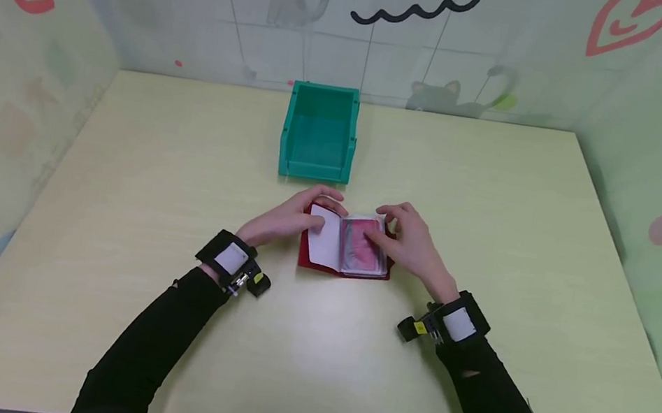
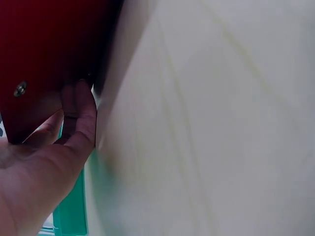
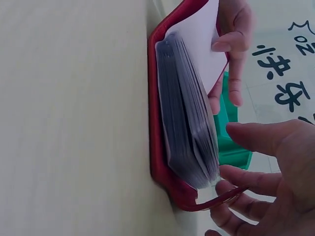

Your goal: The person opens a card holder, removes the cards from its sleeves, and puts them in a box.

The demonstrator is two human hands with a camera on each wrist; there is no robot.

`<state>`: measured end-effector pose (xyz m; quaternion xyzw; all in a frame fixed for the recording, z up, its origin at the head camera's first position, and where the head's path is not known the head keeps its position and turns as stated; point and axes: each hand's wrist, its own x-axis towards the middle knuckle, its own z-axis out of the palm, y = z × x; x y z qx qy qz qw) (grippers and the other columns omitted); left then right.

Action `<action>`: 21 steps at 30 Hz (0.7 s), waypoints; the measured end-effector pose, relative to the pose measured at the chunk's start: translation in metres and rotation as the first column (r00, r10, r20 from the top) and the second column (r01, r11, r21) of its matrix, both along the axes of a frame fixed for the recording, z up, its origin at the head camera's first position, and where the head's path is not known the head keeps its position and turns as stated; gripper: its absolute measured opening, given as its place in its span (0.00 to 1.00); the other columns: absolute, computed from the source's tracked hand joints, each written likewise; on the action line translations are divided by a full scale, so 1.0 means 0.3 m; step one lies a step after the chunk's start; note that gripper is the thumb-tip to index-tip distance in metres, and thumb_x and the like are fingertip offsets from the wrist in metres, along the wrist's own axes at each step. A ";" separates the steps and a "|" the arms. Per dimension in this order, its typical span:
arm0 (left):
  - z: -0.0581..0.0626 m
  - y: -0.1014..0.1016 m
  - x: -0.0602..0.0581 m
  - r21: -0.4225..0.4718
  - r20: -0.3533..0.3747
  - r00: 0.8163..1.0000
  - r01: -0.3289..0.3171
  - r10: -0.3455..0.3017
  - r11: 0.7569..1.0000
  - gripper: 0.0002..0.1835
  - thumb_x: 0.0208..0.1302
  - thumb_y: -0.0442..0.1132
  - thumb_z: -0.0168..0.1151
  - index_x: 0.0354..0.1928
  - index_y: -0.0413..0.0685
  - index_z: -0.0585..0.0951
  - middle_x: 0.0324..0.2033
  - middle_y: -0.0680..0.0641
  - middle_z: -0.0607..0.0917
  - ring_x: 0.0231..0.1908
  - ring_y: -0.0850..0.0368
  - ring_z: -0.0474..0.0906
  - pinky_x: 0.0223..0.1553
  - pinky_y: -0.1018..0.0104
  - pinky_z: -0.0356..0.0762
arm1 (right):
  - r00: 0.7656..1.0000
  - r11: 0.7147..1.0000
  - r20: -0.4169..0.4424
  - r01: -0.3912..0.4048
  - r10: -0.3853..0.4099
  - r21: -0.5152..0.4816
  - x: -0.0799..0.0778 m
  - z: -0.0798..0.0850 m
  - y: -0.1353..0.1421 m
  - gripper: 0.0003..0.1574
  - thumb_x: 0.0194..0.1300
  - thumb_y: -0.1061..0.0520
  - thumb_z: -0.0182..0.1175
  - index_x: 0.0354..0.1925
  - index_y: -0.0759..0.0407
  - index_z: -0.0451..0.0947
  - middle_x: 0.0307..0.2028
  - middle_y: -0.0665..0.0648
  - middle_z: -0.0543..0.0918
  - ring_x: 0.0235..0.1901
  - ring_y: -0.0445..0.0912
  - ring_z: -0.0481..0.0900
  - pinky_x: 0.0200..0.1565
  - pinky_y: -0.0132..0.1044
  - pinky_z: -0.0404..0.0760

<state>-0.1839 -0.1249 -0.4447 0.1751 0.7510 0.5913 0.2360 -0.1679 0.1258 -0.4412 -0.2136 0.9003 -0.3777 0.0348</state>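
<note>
A red card holder (image 1: 343,274) lies spread on the table, with a white inner leaf on its left and a stack of clear sleeves on its right. Through the top sleeve shows a pink card (image 1: 365,248). My left hand (image 1: 294,214) grips the left cover, thumb on the white leaf and fingers behind; a metal snap (image 2: 20,89) shows on the cover's outside. At the right edge, my right hand (image 1: 405,240) has its thumb over the sleeves and its fingers curled about the cover's strap (image 3: 216,200). The thick sleeve stack (image 3: 189,113) appears edge-on in the right wrist view.
Just beyond the card holder stands a green plastic bin (image 1: 315,170), close to the back wall. Pale table (image 1: 187,144) extends to both sides, bounded by printed walls at the left, back and right. Cables hang below the front edge.
</note>
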 end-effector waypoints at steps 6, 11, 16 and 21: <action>0.003 -0.009 -0.004 -0.007 0.006 1.000 0.018 -0.018 1.000 0.28 0.61 0.26 0.52 0.65 0.46 0.64 0.56 0.42 0.76 0.54 0.47 0.71 0.46 0.59 0.76 | 0.996 0.999 0.083 0.039 -0.040 0.017 -0.036 0.013 -0.014 0.19 0.61 0.51 0.65 0.44 0.64 0.80 0.40 0.63 0.72 0.37 0.53 0.69 0.32 0.42 0.72; -0.005 -0.013 -0.008 0.007 -0.006 1.000 0.025 -0.025 1.000 0.29 0.60 0.26 0.54 0.65 0.45 0.64 0.56 0.42 0.76 0.55 0.47 0.70 0.47 0.59 0.77 | 0.988 0.997 0.144 0.062 -0.056 -0.037 -0.053 0.027 -0.026 0.17 0.61 0.48 0.64 0.39 0.61 0.80 0.36 0.60 0.75 0.37 0.52 0.69 0.30 0.39 0.68; -0.008 -0.021 -0.007 0.000 -0.040 0.999 0.035 -0.035 0.999 0.31 0.59 0.26 0.55 0.66 0.45 0.62 0.59 0.43 0.74 0.57 0.49 0.68 0.52 0.53 0.75 | 0.979 0.989 0.194 0.091 -0.068 -0.113 -0.037 0.051 -0.035 0.18 0.63 0.47 0.61 0.41 0.61 0.80 0.31 0.58 0.82 0.33 0.50 0.73 0.27 0.36 0.67; -0.006 -0.047 0.005 -0.067 -0.080 0.997 0.006 -0.012 0.998 0.33 0.58 0.27 0.60 0.65 0.45 0.62 0.61 0.44 0.70 0.59 0.49 0.66 0.56 0.48 0.72 | 0.962 0.953 0.273 0.081 0.002 -0.291 0.007 0.051 -0.061 0.23 0.66 0.50 0.60 0.54 0.62 0.76 0.36 0.61 0.87 0.38 0.47 0.82 0.38 0.42 0.79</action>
